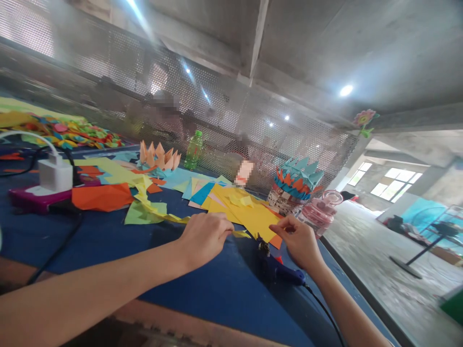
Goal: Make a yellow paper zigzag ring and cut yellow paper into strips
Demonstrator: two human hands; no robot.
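My left hand (204,236) is closed in a pinch on a narrow yellow paper strip (159,212) that trails off to the left across the blue table (108,236). My right hand (300,241) is closed too, its fingertips pinching the edge of a yellow paper sheet (249,212) on top of a pile of coloured sheets. A blue glue gun (278,270) lies just under my right hand, with its cable running along my forearm.
Orange (101,196) and green (141,212) paper scraps lie to the left. A white charger (55,176) sits on a pink box. Farther back stand folded paper crowns (159,156), a green bottle (194,150), a paper-topped jar (292,190), a pink jar (321,209) and a mesh screen.
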